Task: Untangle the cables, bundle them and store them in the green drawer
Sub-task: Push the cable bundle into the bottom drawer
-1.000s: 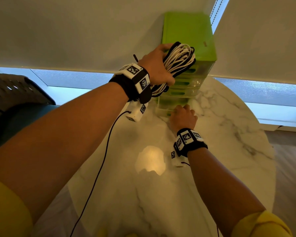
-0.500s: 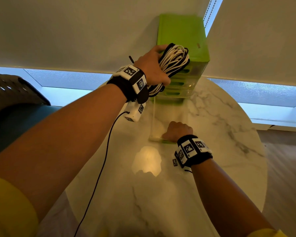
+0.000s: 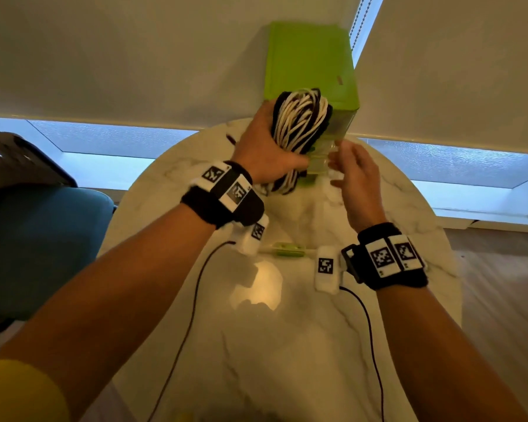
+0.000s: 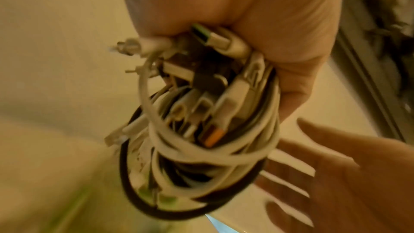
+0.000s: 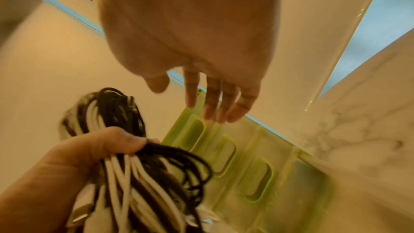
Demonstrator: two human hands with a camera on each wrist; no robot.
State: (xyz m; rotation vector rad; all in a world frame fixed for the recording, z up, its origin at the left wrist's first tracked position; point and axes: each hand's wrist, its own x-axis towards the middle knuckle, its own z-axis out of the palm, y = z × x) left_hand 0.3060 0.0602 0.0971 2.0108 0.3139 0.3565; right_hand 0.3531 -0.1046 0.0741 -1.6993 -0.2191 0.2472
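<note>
My left hand [image 3: 269, 147] grips a coiled bundle of white and black cables [image 3: 301, 126] and holds it in the air in front of the green drawer unit [image 3: 311, 62]. Several plugs stick out of the bundle [image 4: 201, 112] below the left hand [image 4: 246, 15]. My right hand [image 3: 345, 166] hovers open just right of the bundle, fingers [image 5: 215, 102] straight, holding nothing, near the unit's upper drawer fronts [image 5: 224, 148]. The bottom drawer is pulled far out; its green front [image 3: 287, 249] lies toward me on the table.
The unit stands at the back edge of a round marble table [image 3: 287, 345], against lowered white blinds with a bead chain [image 3: 358, 25]. A blue chair [image 3: 37, 239] and a dark slatted seat back [image 3: 13, 159] stand at the left. Thin black wires trail from my wrist cameras.
My right hand pulled the bottom drawer out toward me, let go of it and rose open beside the bundle. My left hand kept its grip and lowered the bundle slightly.
</note>
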